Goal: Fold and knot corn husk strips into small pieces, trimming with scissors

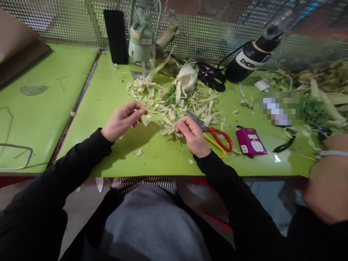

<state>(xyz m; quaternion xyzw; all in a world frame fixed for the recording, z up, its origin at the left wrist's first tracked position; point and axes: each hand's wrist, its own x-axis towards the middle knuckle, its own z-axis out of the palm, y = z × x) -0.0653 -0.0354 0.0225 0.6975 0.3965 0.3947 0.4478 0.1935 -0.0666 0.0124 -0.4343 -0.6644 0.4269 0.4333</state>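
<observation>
My left hand (125, 119) hovers over the near left edge of a heap of pale husk scraps (163, 108), thumb and forefinger pinched together. Husk bits show right by its fingertips, but I cannot make out what lies between them. Closed too is my right hand (192, 135), at the heap's near right side, with its fingers curled and their contents hidden. Beside it lie scissors (214, 137) with one red and one yellow handle, blades partly among the scraps. Behind the heap sits a whitish bulb-shaped bundle of husk leaves (187, 78).
Along the mesh panel (73, 21) stand a black phone (116, 36), a green-topped water bottle (141, 47) and a leaning black bottle (244, 63). A purple packet (251, 141) lies right of the scissors. Another person's arm (328, 177) reaches in at right.
</observation>
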